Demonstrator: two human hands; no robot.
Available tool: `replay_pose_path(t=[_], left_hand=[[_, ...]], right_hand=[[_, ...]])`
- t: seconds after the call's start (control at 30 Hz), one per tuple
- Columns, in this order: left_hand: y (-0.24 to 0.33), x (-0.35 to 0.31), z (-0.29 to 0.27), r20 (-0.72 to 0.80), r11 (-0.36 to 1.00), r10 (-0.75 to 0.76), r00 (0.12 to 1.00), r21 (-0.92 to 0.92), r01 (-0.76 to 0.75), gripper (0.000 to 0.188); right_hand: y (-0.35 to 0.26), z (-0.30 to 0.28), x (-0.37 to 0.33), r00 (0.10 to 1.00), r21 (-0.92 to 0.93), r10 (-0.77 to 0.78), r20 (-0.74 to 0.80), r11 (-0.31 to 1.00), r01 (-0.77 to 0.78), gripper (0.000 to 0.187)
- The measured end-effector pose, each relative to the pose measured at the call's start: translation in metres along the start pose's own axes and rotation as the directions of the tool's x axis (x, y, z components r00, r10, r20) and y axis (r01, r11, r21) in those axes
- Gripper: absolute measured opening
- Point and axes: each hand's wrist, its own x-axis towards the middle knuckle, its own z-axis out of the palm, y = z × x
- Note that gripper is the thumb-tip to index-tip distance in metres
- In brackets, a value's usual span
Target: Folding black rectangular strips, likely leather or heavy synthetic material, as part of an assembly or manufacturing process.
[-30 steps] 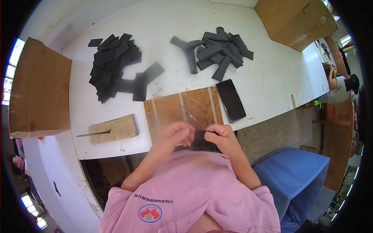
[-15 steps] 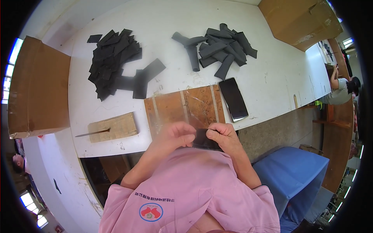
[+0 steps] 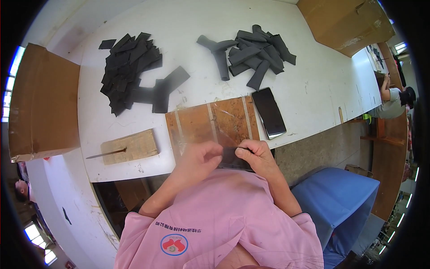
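Sm. plain blk pc (image 3: pixel 230 157), partial view

1 head cam, dn at tbl (image 3: pixel 313 89)

Phone (image 3: pixel 268 113) near front edge of desk (image 3: pixel 313 101), box (image 3: pixel 44 105) at left edge, second box (image 3: pixel 345 26) at far right corner

On the counter (image 3: pixel 313 98), a strip pile (image 3: pixel 130 67) lies behind left, a tube pile (image 3: pixel 260 54) behind right; nearer, the block (image 3: pixel 143 141), board (image 3: pixel 228 119) and phone (image 3: pixel 268 113) run left to right, with the held piece (image 3: pixel 230 158) before the board.
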Motion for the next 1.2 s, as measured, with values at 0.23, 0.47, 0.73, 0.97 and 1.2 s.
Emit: replay_pose_path(t=[0.23,0.47,0.73,0.97,1.2], left_hand=[[-0.008,0.001,0.002,-0.027,0.999,-0.004,1.0,0.043,0.005,0.011],[-0.011,0.008,0.002,0.032,0.996,0.06,0.998,0.071,-0.062,0.014],[-0.024,0.012,-0.002,-0.121,0.985,0.031,0.992,-0.165,-0.051,0.004],[-0.031,0.014,0.006,-0.168,0.979,0.081,0.982,-0.173,-0.111,0.006],[-0.034,0.015,0.003,-0.132,0.976,0.13,0.983,-0.156,-0.15,0.012]], right_hand=[[0.0,0.003,0.002,0.999,-0.13,-0.049,0.01,0.99,0.05,0.015],[0.003,-0.002,0.002,0.988,-0.205,-0.152,0.006,0.967,0.15,0.02],[0.008,0.003,0.013,0.962,-0.173,-0.273,-0.006,0.948,0.268,0.023],[0.014,-0.002,0.012,0.965,-0.081,-0.256,0.063,0.962,0.26,0.021],[0.013,0.0,0.014,0.91,-0.064,-0.37,0.184,0.92,0.387,0.022]])
